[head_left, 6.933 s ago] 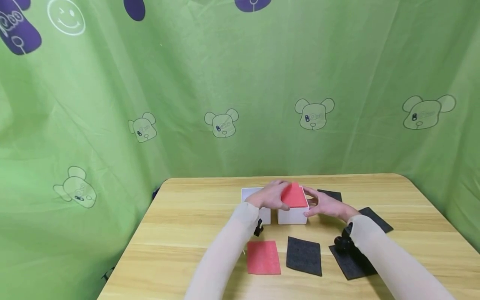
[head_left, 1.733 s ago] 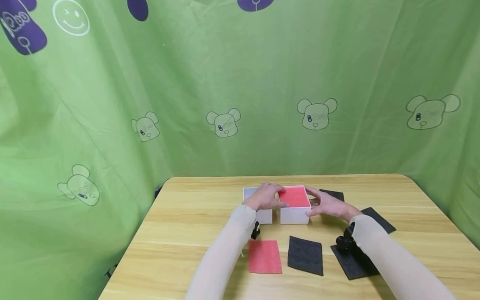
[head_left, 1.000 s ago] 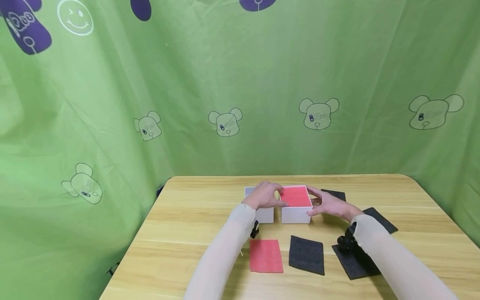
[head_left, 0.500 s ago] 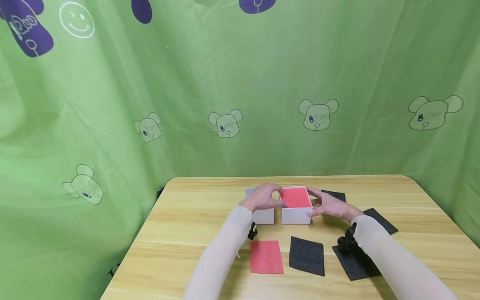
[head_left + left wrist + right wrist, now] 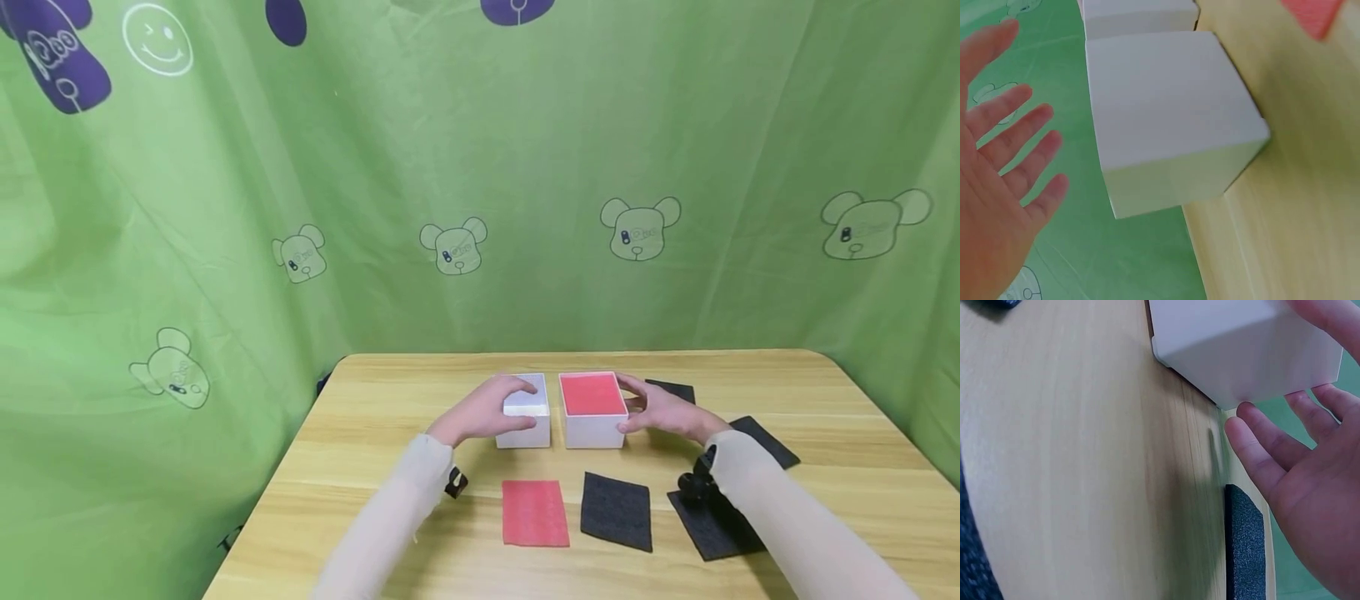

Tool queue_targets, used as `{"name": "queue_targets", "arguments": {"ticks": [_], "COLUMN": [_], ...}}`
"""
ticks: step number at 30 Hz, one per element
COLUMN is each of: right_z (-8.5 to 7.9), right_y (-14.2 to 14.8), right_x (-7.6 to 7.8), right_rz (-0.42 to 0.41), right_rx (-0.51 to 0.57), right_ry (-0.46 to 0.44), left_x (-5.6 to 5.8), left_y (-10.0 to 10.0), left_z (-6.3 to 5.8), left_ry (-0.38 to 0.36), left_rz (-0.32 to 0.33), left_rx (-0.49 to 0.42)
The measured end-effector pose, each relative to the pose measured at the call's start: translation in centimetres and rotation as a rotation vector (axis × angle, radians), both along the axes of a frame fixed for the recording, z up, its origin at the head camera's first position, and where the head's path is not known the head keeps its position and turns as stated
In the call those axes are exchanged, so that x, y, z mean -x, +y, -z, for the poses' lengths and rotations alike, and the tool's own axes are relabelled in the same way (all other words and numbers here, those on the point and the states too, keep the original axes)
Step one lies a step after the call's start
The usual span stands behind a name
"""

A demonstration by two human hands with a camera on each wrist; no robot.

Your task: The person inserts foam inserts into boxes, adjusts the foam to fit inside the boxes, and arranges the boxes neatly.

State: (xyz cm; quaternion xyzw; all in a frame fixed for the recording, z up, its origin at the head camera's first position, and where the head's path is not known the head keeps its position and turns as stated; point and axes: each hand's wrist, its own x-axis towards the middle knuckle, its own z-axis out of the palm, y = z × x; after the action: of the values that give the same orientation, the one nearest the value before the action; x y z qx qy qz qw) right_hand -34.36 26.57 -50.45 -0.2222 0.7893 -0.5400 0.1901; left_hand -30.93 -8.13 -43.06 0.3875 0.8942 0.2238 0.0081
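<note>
Side by side near the middle of the table stand two white boxes in the head view. The right box (image 5: pixel 593 433) has a red felt square (image 5: pixel 591 393) lying flat just inside its rim. My right hand (image 5: pixel 662 410) rests against that box's right side, fingers rather straight and thumb by the front corner; in the right wrist view some fingertips touch the box's edge. My left hand (image 5: pixel 483 410) hovers at the left box (image 5: pixel 522 433), partly covering it. The left wrist view shows its fingers (image 5: pixel 1032 159) spread, apart from the box and holding nothing.
On the near table lie another red felt square (image 5: pixel 536 514) and a black felt square (image 5: pixel 617 512). More black felt pieces (image 5: pixel 712 525) (image 5: pixel 763 442) (image 5: pixel 671 390) lie around the right arm. A green patterned curtain (image 5: pixel 480 125) hangs behind the table (image 5: pixel 360 492).
The red felt in the right box, raised at first, now lies flat. My left hand has let go of it and moved left to the left box. My right hand stays by the right box.
</note>
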Motion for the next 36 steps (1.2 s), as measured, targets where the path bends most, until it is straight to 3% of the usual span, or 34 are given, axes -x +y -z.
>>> {"name": "queue_targets", "arguments": {"ticks": [10,18,28,36], "right_z": [-0.1,-0.2,0.2,0.0], "right_y": [0.1,0.0,0.0,0.0], "right_x": [0.1,0.1,0.1,0.1], "right_rz": [0.008,0.009,0.004,0.012], "right_rx": [-0.001,-0.02,0.002,-0.014], "right_ry": [-0.011,0.003,-0.002,-0.002], "left_x": [-4.1,-6.3,-6.8,-6.9], "left_y": [-1.6,-1.8,-1.3,-1.1], "left_z": [0.3,3.2,6.7,7.7], "left_ry": [-0.045,-0.11,-0.038,-0.015], "left_rz": [0.087,0.12,0.177,0.165], "left_rx": [0.024,0.166,0.307,0.372]}}
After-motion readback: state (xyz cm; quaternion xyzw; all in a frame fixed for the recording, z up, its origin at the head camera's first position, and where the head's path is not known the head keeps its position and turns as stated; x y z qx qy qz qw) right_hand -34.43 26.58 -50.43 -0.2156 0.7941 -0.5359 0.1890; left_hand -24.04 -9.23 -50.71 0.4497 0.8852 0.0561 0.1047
